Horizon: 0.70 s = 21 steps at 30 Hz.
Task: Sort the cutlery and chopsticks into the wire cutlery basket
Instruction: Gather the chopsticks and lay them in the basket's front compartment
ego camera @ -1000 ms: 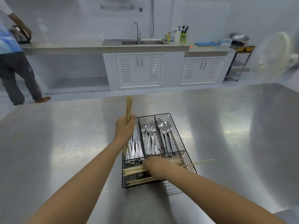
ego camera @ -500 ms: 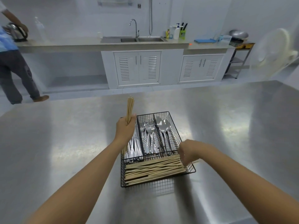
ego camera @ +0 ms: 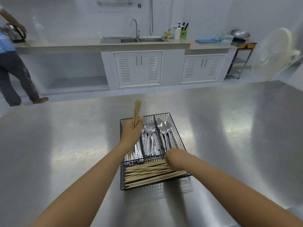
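My left hand (ego camera: pixel 132 133) grips a bundle of chopsticks (ego camera: pixel 137 112) upright over the basket (ego camera: pixel 178 136)'s far-left section. My right hand (ego camera: pixel 172 158) rests on the loose chopsticks (ego camera: pixel 147 173) lying crosswise in the near compartment. Forks (ego camera: pixel 150 136) middle, spoons (ego camera: pixel 164 128) right. Steel table (ego camera: pixel 65 145) underneath.

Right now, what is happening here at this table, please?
A person is sorting cutlery into a black wire basket on a steel table. The left hand holds a bundle of chopsticks upright over the basket's left side. The right hand reaches down at the front compartment, where many chopsticks already lie crosswise. Forks fill the middle compartment and spoons the right one. Another person stands at the far counter.
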### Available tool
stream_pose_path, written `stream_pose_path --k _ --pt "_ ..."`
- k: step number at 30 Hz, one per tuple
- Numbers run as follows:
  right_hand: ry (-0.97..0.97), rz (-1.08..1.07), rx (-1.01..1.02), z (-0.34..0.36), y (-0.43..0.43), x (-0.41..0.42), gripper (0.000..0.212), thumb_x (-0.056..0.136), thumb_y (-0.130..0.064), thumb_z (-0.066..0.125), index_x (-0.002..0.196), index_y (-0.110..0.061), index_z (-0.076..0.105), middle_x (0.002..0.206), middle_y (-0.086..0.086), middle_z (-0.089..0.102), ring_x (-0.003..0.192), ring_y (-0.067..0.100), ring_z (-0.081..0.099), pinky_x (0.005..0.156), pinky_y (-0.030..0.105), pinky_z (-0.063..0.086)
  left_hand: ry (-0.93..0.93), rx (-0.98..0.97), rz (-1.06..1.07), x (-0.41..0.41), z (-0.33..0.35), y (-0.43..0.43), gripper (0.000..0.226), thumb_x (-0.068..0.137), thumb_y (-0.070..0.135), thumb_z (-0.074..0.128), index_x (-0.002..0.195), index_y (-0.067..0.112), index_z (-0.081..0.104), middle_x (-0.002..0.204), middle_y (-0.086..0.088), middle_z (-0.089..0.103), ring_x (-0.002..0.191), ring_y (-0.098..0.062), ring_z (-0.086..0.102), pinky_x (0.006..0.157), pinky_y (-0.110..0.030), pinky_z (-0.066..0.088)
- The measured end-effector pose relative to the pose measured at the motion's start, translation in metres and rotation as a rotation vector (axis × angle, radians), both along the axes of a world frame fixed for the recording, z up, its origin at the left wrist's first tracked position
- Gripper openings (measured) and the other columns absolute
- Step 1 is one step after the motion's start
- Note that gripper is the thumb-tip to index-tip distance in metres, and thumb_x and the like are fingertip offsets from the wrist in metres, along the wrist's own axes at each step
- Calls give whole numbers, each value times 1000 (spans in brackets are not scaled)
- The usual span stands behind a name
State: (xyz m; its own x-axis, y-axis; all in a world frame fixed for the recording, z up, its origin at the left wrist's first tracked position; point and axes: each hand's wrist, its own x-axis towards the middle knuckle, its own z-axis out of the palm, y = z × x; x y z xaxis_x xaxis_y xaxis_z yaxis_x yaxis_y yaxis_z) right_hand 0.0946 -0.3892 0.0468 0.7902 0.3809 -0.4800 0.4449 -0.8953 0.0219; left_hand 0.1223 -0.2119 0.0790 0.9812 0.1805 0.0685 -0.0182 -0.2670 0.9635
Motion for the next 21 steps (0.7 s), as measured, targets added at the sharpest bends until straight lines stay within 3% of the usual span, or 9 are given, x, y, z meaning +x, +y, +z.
stream_pose_path --k 5,9,14,18,21 --pt "-47 30 44 -13 8 -5 25 86 -6 57 108 -8 67 119 12 62 106 30 63 90 40 54 134 -137 -143 -9 3 -12 44 95 35 51 58 19 34 45 2 31 29 -9 31 40 -22 32" --pt "-22 -160 335 -1 -17 6 22 83 -13 59 101 -17 70 118 4 64 110 21 61 93 32 49 215 -124 -293 -15 11 -29 40 95 34 53 60 18 39 44 4 36 30 -8 34 35 -20 35" --pt "-172 -360 487 17 -51 22 20 83 -13 58 95 -15 74 96 3 67 84 13 55 80 25 46 382 281 -596 -24 -13 -49 31 96 29 49 69 17 42 56 4 42 43 -9 42 41 -16 45" --pt "-173 -499 596 18 -68 25 19 84 -13 59 95 -10 74 82 3 61 73 17 54 63 21 42 448 536 -794 -31 -32 -49 19 95 24 51 79 16 44 72 4 46 59 -10 48 58 -22 51" --pt "-122 -553 656 15 -74 24 20 82 -10 56 91 -10 74 69 -3 57 58 17 57 50 17 42 424 772 -860 -37 -38 -49 10 93 23 52 91 13 48 85 -1 53 78 -19 53 74 -33 49"
